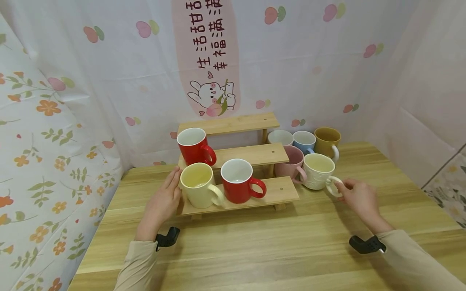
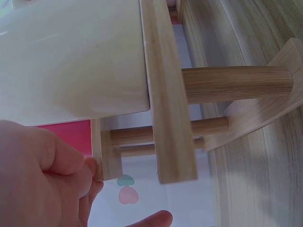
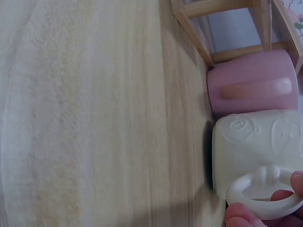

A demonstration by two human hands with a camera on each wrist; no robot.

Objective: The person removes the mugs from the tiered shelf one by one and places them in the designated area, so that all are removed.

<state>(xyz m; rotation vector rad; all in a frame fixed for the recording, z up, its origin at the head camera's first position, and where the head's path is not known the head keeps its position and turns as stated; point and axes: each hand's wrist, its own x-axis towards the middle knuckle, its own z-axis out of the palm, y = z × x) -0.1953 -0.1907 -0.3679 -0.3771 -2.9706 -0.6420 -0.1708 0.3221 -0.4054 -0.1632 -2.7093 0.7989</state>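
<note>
My left hand (image 1: 165, 202) is at the left end of a three-step wooden rack (image 1: 240, 155), its fingers extended along the side and fingertips at the end of the middle shelf (image 2: 106, 156). Close to it, a pale yellow mug (image 1: 196, 190) stands on the lowest step. On the right, my right hand (image 1: 360, 200) pinches the handle of a cream embossed mug (image 1: 317, 171) between thumb and fingers. That mug appears upright, right beside a pink mug (image 3: 253, 85) at the rack's right end.
One red mug (image 1: 238, 184) stands on the lowest step, another red mug (image 1: 191, 147) on the middle one. Behind the cream mug are a blue mug (image 1: 304, 141), a mustard mug (image 1: 327, 139) and a whitish mug (image 1: 280, 138). A patterned curtain (image 1: 145, 81) hangs behind the table (image 1: 255, 250).
</note>
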